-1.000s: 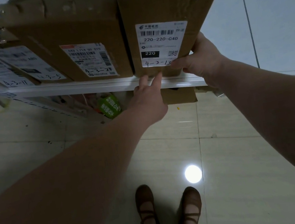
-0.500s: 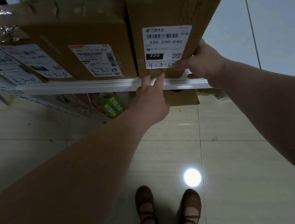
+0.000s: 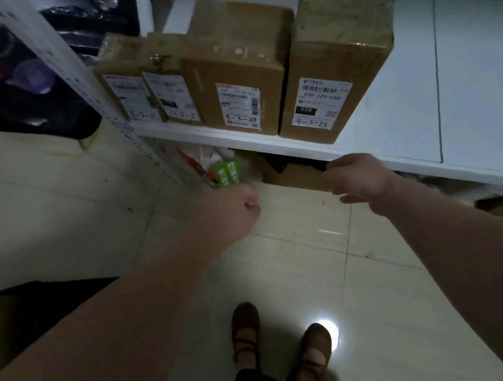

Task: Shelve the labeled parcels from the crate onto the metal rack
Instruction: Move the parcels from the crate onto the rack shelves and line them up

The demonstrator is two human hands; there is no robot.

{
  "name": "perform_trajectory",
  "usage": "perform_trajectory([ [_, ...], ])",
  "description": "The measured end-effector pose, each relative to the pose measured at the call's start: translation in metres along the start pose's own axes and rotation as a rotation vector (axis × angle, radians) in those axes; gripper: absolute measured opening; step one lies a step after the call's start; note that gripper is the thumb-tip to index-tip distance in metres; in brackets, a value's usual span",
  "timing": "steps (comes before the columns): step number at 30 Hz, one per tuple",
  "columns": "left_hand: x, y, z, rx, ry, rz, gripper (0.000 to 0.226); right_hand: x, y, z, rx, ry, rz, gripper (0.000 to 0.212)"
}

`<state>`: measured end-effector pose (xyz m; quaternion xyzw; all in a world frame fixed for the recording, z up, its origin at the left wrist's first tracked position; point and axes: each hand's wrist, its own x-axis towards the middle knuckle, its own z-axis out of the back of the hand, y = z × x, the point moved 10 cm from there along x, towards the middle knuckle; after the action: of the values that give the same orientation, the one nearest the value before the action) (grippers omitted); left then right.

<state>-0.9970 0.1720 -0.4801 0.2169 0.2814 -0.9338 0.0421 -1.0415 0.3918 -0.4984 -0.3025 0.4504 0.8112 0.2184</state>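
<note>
Parcel marked 4-3-13 (image 3: pixel 332 62): brown carton, upright on the white metal rack shelf (image 3: pixel 396 124), upper centre-right of the frame. Label faces outward; long axis runs back into the shelf. Front lower corner sits at, perhaps slightly over, the shelf lip. Nothing touches it.

Parcel marked 4-3-24 (image 3: pixel 240 75): just beside it to the left, sides close or touching; cannot tell which. Same orientation.

Two smaller parcels, 4-3-5 (image 3: pixel 170 95) and 4-3-11 (image 3: pixel 130 94): further left, leaning against each other, at the rack's upright post (image 3: pixel 75 76).

Right hand (image 3: pixel 361 176): centre-right of the frame, below the shelf edge and below the 4-3-13 carton, apart from it. Fingers loosely curled, thumb out, holding nothing.

Left hand (image 3: pixel 233 207): centre of the frame, lower and further left, over the floor. Fingers folded in to a loose fist, nothing in it that can be seen.

Relation for the next move: the placed carton lies up and away from both hands; the right hand is the nearer. The crate is not in view, so which way the next parcel lies cannot be told. Judgement: this parcel is shelved and both hands are free for the next one. Bare shelf to the right of the 4-3-13 carton is the likely next slot.

Below the shelf: green packet (image 3: pixel 226 172) and loose wrappings on the tiled floor (image 3: pixel 54 224). Brown shoes (image 3: pixel 245 330) at bottom centre.
</note>
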Motion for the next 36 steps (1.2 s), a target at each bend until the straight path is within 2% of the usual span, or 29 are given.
perform_trajectory([
  [2, -0.035, 0.013, 0.011, -0.015, -0.067, 0.038, 0.022, -0.029, 0.000, -0.017, -0.004, 0.057, 0.016, 0.026],
  [5, -0.088, 0.032, 0.021, -0.066, -0.079, 0.111, 0.016, -0.072, -0.001, -0.045, -0.011, 0.123, 0.034, 0.024],
  [9, -0.151, 0.055, 0.027, -0.138, -0.087, 0.141, 0.028, -0.126, -0.014, -0.083, 0.010, 0.165, 0.028, 0.024],
  [11, -0.185, 0.072, 0.026, -0.164, -0.102, 0.204, 0.025, -0.153, -0.023, -0.102, 0.033, 0.186, 0.011, 0.021],
  [15, -0.255, 0.107, 0.023, -0.231, -0.118, 0.248, 0.016, -0.204, -0.038, -0.131, 0.060, 0.190, -0.002, 0.011],
  [18, -0.316, 0.142, 0.034, -0.270, -0.144, 0.234, 0.014, -0.240, -0.041, -0.158, 0.041, 0.132, 0.020, 0.016],
  [22, -0.417, 0.218, 0.067, -0.237, -0.237, 0.270, 0.013, -0.301, -0.029, -0.246, 0.050, 0.141, 0.069, 0.016],
  [26, -0.533, 0.321, 0.101, -0.213, -0.341, 0.466, 0.010, -0.379, -0.016, -0.379, 0.009, 0.326, 0.141, 0.007],
  [29, -0.598, 0.383, 0.112, -0.220, -0.401, 0.647, 0.006, -0.437, -0.011, -0.458, -0.040, 0.453, 0.183, 0.015],
  [33, -0.639, 0.420, 0.118, -0.268, -0.428, 0.709, 0.008, -0.480, -0.011, -0.505, -0.156, 0.556, 0.199, 0.018],
  [36, -0.649, 0.439, 0.116, -0.332, -0.440, 0.723, 0.012, -0.472, -0.013, -0.505, -0.227, 0.512, 0.176, 0.019],
])
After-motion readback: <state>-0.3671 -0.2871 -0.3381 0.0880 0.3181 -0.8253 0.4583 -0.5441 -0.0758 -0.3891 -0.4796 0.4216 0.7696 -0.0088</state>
